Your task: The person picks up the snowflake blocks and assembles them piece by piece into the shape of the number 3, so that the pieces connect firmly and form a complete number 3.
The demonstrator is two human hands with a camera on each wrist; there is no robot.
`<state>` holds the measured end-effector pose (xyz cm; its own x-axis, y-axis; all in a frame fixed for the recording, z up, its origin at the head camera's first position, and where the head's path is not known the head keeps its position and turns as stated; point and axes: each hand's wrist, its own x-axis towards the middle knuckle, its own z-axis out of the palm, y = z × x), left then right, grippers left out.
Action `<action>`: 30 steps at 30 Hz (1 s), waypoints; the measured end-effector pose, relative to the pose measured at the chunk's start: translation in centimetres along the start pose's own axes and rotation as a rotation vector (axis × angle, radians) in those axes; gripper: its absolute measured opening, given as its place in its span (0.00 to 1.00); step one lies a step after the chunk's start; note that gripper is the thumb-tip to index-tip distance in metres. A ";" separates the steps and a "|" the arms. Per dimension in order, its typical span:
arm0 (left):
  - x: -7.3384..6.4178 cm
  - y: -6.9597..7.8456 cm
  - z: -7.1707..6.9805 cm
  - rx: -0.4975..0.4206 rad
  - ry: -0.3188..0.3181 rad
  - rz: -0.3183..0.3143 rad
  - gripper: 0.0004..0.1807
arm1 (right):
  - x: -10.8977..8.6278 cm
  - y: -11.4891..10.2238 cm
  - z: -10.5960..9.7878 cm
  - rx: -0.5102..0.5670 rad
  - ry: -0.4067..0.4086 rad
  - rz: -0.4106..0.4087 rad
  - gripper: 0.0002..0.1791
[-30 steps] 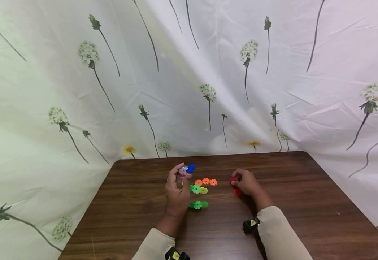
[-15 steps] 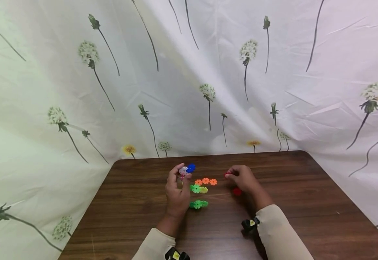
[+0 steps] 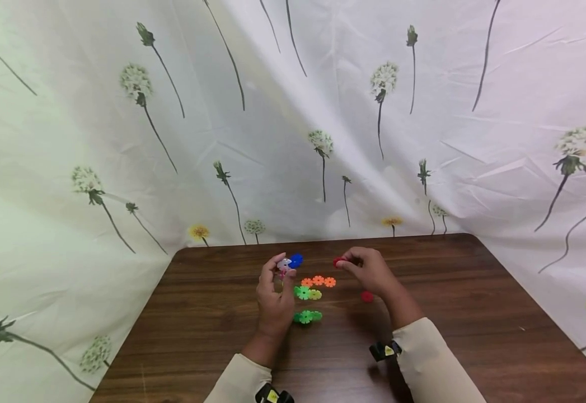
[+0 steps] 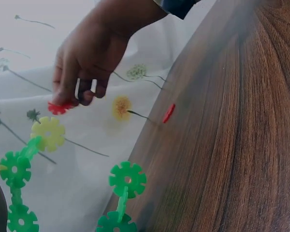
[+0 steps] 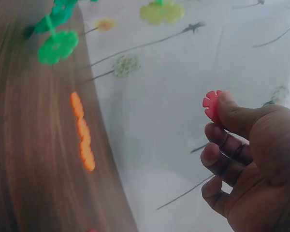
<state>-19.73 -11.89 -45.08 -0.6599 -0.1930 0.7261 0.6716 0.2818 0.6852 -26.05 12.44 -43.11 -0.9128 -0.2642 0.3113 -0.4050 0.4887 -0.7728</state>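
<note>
Disc of notched red plastic (image 5: 210, 106), right of the right-wrist frame, looks light and stiff; the right hand (image 5: 263, 157) sensibly pinches its rim. Left hand (image 3: 276, 299) grips a multicoloured plastic chain (image 3: 303, 293).

Plain cream sleeves (image 3: 435, 359) have black, blocky devices (image 3: 376, 352) at the cuffs (image 3: 256, 362), each bearing a yellow mark (image 3: 389, 351).

Yellow wrist labels (image 3: 389, 351) — illegible

Behind and along both sides of a dark brown, wood-grain, round-cornered table (image 3: 197, 336) hangs a creased white dandelion-print sheet (image 3: 272, 168), tinted greenish at the left and pinkish at the right, with a bright sheen between.
</note>
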 end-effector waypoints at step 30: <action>0.3 0.2 -0.3 -0.013 -0.035 -0.037 0.23 | -1.5 -6.9 1.2 0.112 0.043 -0.225 0.05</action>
<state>-19.67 -12.14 -44.72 -0.6960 -0.1697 0.6977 0.6503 0.2630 0.7127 -21.85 8.41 -38.89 -0.8025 -0.3189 0.5042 -0.5924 0.3254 -0.7370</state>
